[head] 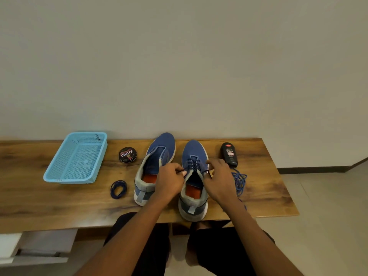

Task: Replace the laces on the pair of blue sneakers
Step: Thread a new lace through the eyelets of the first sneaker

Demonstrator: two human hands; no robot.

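We have the right blue cloth sneaker with the dark lace right under our fingers on the wooden desk. Our left hand pinches one lace end, and our right hand pinches the other end. If we pull one side too hard, the lace could slip out of a hole, or the ends could come out uneven. Left of our fingers sits the other blue sneaker with no lace, and a coiled dark lace. Right of our fingers, the loose blue lace pile could snag our arm.
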